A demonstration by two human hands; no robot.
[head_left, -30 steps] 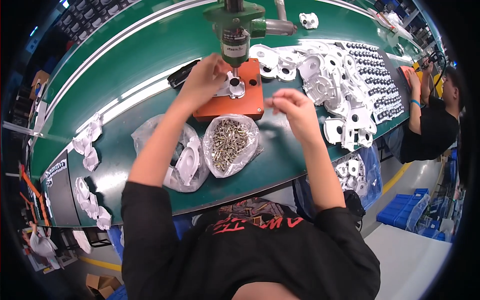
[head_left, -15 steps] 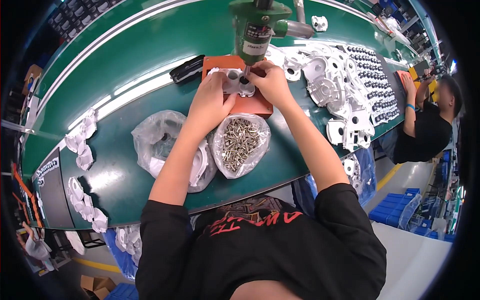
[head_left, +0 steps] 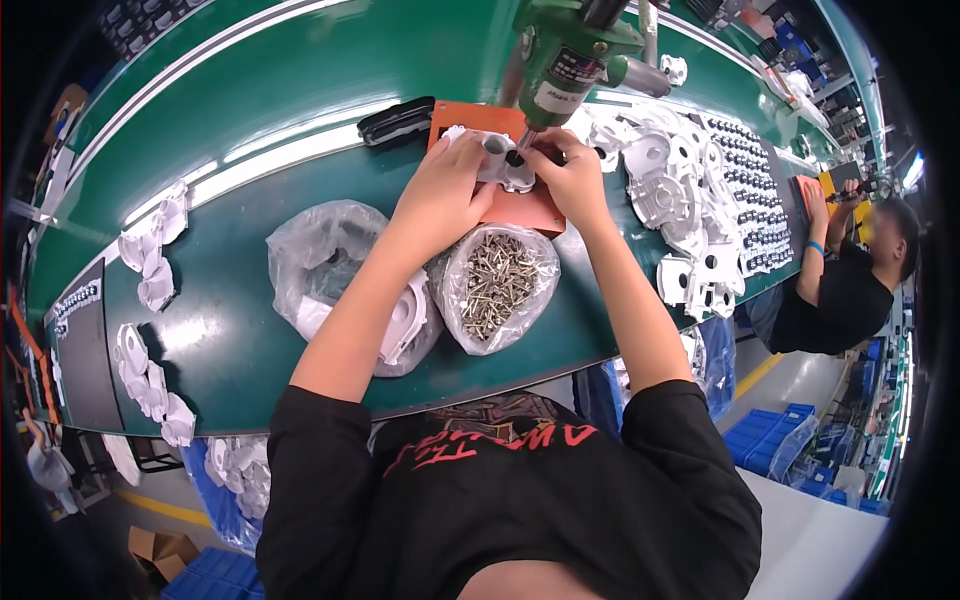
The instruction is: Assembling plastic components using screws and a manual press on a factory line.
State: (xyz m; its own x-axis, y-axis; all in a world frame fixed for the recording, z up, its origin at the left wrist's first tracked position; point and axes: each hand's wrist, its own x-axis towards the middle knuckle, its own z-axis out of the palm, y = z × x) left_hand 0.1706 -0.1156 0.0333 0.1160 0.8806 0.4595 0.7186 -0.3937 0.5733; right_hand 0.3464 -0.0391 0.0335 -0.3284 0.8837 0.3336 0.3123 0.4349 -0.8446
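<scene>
A white plastic part (head_left: 500, 160) lies on an orange pad (head_left: 525, 208) under the tip of a green hanging screwdriver (head_left: 565, 55). My left hand (head_left: 440, 190) grips the part from its left side. My right hand (head_left: 570, 175) pinches at the part's right edge, right beneath the driver's bit; a screw between the fingers cannot be made out. Just below the pad stands an open clear bag of metal screws (head_left: 492, 285).
A second clear bag (head_left: 330, 270) with white parts sits left of my forearm. Many white parts (head_left: 690, 210) cover the green bench (head_left: 220, 330) at right, some at the left edge (head_left: 145, 270). A black tool (head_left: 397, 120) lies behind the pad. Another person (head_left: 850, 290) works at far right.
My right hand came from above the screw bag up to the part under the driver. Both hands now close around the part; the view has shifted nearer.
</scene>
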